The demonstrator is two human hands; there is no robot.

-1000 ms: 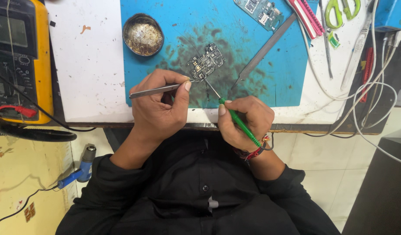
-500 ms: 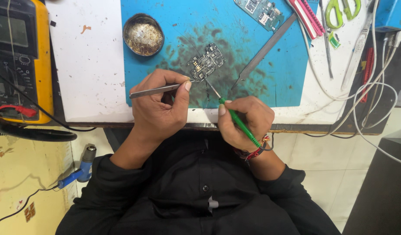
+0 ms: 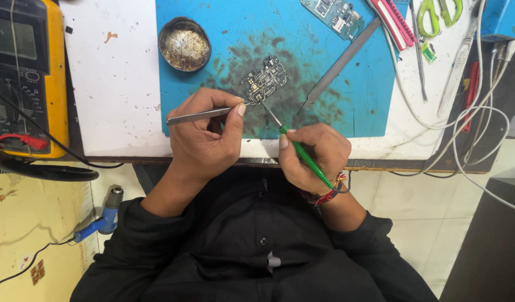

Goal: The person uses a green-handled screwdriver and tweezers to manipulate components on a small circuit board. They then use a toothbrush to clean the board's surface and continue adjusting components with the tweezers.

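Observation:
A small dark circuit board (image 3: 265, 84) lies on a stained blue mat (image 3: 347, 95). My left hand (image 3: 204, 137) grips metal tweezers (image 3: 204, 114) whose tips touch the board's lower left edge. My right hand (image 3: 310, 154) holds a green-handled soldering iron (image 3: 302, 154) like a pen, its thin metal tip reaching the board's lower edge. Both hands rest at the table's near edge, close together.
A round tin (image 3: 184, 43) with brassy wool sits left of the board. A yellow multimeter (image 3: 22, 78) stands far left. Another circuit board (image 3: 340, 14), a flat metal bar (image 3: 338, 67), pink and green tools and white cables (image 3: 464, 128) lie to the right.

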